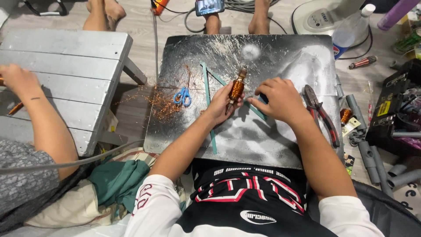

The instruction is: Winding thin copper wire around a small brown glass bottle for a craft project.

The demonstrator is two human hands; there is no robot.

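Left hand (218, 103) grip closed around copper-wound armature (237, 89), held just above the scratched metal table (280, 145) near centre. Long axis runs near-left to far-right, shaft end pointing far. Right hand (280, 100) just right of it, fingers curled on a small dark object (identity unclear). Blue scissors (183, 96) lie left; pliers (322, 114) right.

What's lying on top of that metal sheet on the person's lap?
On the sheet: blue scissors, copper wire scraps, green strips, pliers. The hands hide whatever lies beneath them.
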